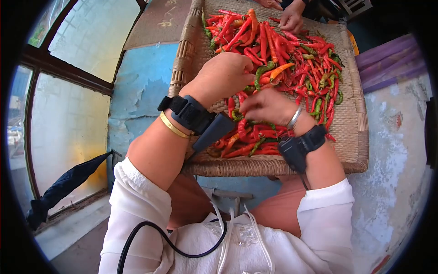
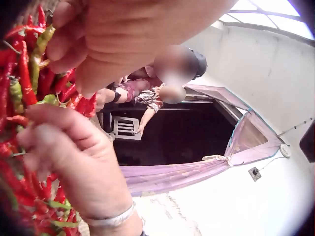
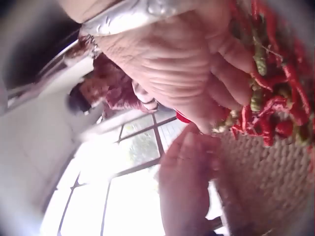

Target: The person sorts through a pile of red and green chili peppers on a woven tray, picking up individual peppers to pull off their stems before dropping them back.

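Many red chili peppers [image 1: 262, 39], some green or orange, lie heaped on a woven basket tray [image 1: 353, 116]. My left hand [image 1: 223, 75] is over the left part of the heap with its fingers curled. A bit of red chili pepper [image 3: 183, 117] shows at its fingertips in the right wrist view. My right hand [image 1: 269, 107] hovers just to the right and nearer to me, blurred, its fingers bent in toward the thumb. I cannot tell whether it holds a pepper. An orange pepper [image 1: 281, 71] and a curved green pepper [image 1: 262, 74] lie between the hands.
Another person's hand [image 1: 292, 17] reaches onto the far side of the heap. The tray's raised rim [image 1: 273, 167] runs above my legs. A window [image 1: 68, 123] is on the left, with a dark folded umbrella [image 1: 68, 182] below it. A purple cloth [image 1: 390, 64] hangs at right.
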Tool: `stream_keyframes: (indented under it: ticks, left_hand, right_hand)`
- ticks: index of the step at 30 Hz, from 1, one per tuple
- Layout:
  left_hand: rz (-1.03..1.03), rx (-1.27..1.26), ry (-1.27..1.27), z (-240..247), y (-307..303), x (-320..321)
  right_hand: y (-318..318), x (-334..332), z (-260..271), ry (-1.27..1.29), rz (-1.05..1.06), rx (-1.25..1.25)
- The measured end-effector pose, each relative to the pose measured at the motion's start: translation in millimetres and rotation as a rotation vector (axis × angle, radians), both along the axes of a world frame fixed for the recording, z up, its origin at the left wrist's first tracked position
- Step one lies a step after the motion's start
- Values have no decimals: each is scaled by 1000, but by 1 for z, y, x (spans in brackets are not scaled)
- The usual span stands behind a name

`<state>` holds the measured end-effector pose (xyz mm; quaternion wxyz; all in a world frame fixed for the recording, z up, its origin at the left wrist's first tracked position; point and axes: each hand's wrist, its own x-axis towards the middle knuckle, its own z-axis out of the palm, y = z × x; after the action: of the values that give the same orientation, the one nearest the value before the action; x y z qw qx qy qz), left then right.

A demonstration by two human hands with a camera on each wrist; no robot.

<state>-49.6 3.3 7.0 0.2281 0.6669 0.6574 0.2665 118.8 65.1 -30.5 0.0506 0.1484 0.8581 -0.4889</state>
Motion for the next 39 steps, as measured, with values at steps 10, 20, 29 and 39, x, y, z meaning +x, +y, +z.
stream_keyframes:
  ticks: [10, 20, 29, 39]
  left_hand:
    - [-136, -39, -23, -5, -9, 5]
    - [-150, -161, -317, -1, -8, 14]
    - [-155, -164, -453, 8, 4, 4]
    - [-199, -187, -429, 26, 9, 9]
  right_hand:
    - [-24, -12, -2, -338, 204, 447]
    - [-2, 11, 28, 20, -525, -370]
    - [-1, 13, 19, 386, -588, -277]
    - [7, 30, 37, 126, -395, -494]
